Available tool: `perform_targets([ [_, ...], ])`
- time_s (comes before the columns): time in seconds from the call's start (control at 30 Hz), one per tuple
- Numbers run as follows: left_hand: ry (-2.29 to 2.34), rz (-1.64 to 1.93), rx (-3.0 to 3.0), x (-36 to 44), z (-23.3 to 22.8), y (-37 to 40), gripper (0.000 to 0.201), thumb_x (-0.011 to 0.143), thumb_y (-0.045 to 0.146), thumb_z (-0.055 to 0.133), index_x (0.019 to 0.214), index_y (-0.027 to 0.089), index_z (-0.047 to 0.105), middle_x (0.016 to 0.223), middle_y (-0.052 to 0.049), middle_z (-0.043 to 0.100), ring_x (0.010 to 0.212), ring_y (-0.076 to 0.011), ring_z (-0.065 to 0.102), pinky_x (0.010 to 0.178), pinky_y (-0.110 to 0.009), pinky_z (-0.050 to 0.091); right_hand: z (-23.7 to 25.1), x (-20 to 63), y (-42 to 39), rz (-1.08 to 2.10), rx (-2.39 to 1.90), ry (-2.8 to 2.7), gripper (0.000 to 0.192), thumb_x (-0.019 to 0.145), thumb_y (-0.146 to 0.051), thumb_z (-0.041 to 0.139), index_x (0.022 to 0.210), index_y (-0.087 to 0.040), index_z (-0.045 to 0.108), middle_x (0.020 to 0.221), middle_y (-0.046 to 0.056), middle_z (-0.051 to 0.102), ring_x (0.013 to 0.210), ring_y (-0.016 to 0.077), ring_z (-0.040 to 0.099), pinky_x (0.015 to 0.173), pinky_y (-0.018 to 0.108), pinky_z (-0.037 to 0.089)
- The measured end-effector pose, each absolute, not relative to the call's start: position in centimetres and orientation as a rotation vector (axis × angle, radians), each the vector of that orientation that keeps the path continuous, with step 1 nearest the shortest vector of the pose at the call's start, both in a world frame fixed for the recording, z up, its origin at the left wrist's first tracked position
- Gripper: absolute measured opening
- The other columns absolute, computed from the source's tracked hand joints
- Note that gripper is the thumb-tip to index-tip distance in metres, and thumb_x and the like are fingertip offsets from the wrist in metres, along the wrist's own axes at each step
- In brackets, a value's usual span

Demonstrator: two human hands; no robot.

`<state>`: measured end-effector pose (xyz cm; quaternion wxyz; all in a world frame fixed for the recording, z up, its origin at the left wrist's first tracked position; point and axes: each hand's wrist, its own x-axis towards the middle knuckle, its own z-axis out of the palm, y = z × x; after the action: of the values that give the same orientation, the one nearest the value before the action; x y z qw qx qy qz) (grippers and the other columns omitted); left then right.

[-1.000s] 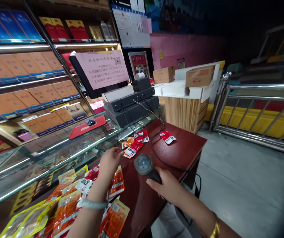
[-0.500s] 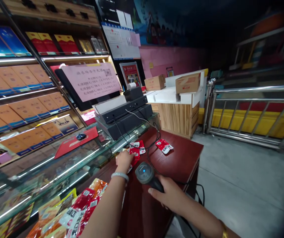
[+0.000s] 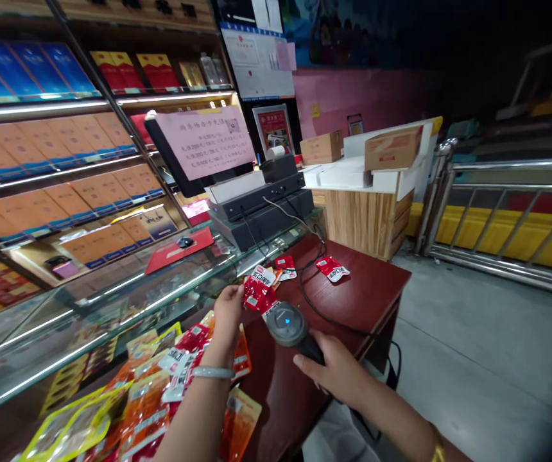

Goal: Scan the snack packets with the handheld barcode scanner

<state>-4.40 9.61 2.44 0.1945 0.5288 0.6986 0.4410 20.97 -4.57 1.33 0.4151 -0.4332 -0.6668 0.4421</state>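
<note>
Dim shop light falls on a dark red wooden counter (image 3: 367,298) beside a glass display case (image 3: 112,308), with shelves of orange cartons beyond the hands. Her left hand (image 3: 228,308) is pinched shut on a red snack packet (image 3: 255,292), held up just ahead of the barcode scanner (image 3: 286,324) — the right hand (image 3: 336,372) is wrapped around its handle, a blue light glowing on top. More red packets (image 3: 332,268) lie past both hands. A pink notice (image 3: 211,141) on the till screen carries writing too blurred to read.
</note>
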Motion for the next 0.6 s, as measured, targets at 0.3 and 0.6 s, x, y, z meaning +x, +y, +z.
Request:
perform_targets([
  [0.3,1.605,1.749,0.983,-5.9,1.0,2.2,0.042,0.080,0.062,0.061,0.090,0.022,0.055,0.062,0.006,0.055,0.051,-0.0112,0.050,0.054,-0.025,0.044,2.6,17.3,-7.8,1.134,-1.035,-1.779,0.038,0.090,-0.043,0.066,0.114,-0.014,0.071,0.095,0.011,0.078,0.089,0.0270,0.072,0.079,0.035,0.055],
  [0.6,1.520,1.965,0.829,-6.4,1.5,-1.7,0.048,0.074,0.065,0.069,0.087,0.020,0.057,0.055,0.009,0.045,0.046,-0.0085,0.040,0.047,-0.022,0.034,3.2,15.3,-9.6,1.124,-0.909,-1.849,0.029,0.094,-0.042,0.062,0.105,-0.016,0.070,0.076,0.005,0.072,0.078,0.0226,0.069,0.067,0.028,0.051],
])
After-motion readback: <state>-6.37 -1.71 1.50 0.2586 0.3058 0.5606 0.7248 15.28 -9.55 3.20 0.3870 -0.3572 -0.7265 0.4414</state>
